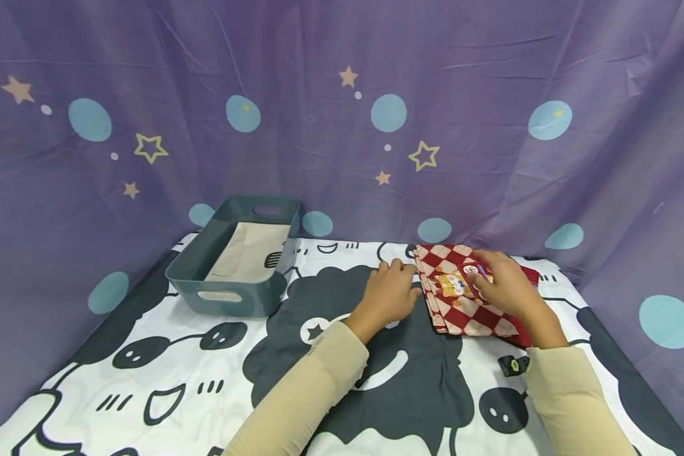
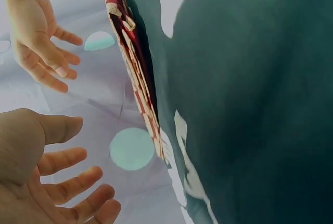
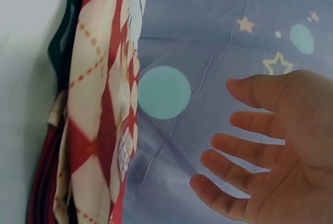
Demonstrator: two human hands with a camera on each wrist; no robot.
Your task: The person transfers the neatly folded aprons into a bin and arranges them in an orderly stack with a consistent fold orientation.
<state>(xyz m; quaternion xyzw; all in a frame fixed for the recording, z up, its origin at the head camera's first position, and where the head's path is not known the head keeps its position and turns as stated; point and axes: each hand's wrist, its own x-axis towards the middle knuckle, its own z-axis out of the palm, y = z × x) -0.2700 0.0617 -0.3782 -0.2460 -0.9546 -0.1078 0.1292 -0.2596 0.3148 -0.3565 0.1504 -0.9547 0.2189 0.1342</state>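
The folded red and cream cloth (image 1: pixel 447 310) lies on the printed sheet (image 1: pixel 234 370), with the basket (image 1: pixel 228 306) well apart on the left. The right hand (image 1: pixel 504 285) hangs over the cloth, fingers spread and holding nothing. The left hand (image 1: pixel 389 292) is near its left edge, fingers loosely bent, grip empty, apparently not touching, though the tilted wrist view makes contact hard to judge

Ahead of you, a folded cloth (image 1: pixel 460 304) lies flat along the counter's (image 1: pixel 234 373) far edge, toward the far right corner. You see red and cream diamonds with dotted lines, and a yellow animal face on top. Its layers stack loosely at the left side; plain dark red fabric juts out at the right.
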